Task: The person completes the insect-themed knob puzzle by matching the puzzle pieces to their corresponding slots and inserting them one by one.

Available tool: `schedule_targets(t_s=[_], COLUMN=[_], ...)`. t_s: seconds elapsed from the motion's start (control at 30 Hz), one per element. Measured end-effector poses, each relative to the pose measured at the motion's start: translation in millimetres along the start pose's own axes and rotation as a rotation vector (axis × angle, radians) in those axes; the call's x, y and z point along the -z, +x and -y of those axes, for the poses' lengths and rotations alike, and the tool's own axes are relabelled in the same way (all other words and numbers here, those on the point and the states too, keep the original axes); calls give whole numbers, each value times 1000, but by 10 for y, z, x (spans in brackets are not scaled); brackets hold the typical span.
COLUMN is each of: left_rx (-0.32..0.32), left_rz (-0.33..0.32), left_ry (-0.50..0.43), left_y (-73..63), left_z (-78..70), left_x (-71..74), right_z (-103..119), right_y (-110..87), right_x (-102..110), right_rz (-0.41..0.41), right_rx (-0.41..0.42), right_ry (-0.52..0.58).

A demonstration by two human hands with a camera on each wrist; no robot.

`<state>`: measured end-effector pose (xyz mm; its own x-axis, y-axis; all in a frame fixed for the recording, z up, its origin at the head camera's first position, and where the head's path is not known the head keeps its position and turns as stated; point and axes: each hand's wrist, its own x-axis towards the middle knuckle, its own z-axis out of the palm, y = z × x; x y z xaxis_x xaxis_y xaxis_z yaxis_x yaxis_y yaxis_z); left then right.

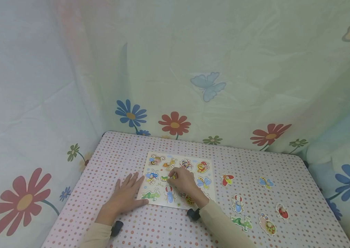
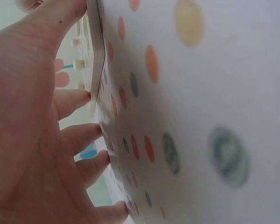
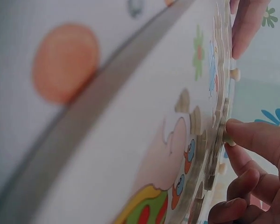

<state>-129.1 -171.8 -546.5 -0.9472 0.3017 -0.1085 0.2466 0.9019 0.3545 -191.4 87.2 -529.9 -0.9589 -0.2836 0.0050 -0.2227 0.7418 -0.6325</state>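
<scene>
A pale wooden puzzle board [image 1: 154, 186] with insect pictures lies on the dotted tabletop. Over its middle, my right hand [image 1: 187, 182] pinches the small knob of a green caterpillar puzzle piece [image 1: 163, 178] between thumb and forefinger. In the right wrist view that puzzle piece [image 3: 217, 161] is seen edge-on, at the board's surface; whether it is fully seated I cannot tell. My left hand [image 1: 125, 197] lies spread at the board's left side, thumb at the near left corner. In the left wrist view its straight fingers [image 2: 81, 140] touch the tabletop and the board's edge.
To the right of the board lie several loose knobbed pieces: a red and yellow bug [image 1: 227, 179], a blue-winged insect [image 1: 266, 183], a blue beetle [image 1: 238, 204], a green grasshopper [image 1: 242, 223], a snail [image 1: 267, 225] and a ladybird [image 1: 282, 212]. Flowered curtains [image 1: 162, 86] stand behind the table.
</scene>
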Motion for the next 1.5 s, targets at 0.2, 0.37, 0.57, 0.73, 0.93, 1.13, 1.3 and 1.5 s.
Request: schedule_targets(t_s=[0.2,0.37,0.57,0.73,0.93,1.13,1.3,1.5], left_rx=[11,11,12,9,9,12,14,12], left_rz=[7,9,12,7,6,9,11,12], left_ry=[-5,-8,-6,-8,-7,-2,-4,-1], left_y=[-1,-5,-10,-15,-13,-6,-1,3], left_z=[-10,-18,-33,-44,-45,-37,-28,-15], left_x=[11,20,23,32,29,17,12,-1], right_z=[24,21,28,16,0,-17,7,77], right_y=[2,1,-12,-6,-8,-15,-45,-112], right_x=[4,7,37,45,32,58,200,456], right_rz=[10,16,19,16,18,28,-20,-82], right_rx=[-14,-18,-17,5,11,3,47,90], right_ry=[-17,-15,-14,-28,-29,9,68,113])
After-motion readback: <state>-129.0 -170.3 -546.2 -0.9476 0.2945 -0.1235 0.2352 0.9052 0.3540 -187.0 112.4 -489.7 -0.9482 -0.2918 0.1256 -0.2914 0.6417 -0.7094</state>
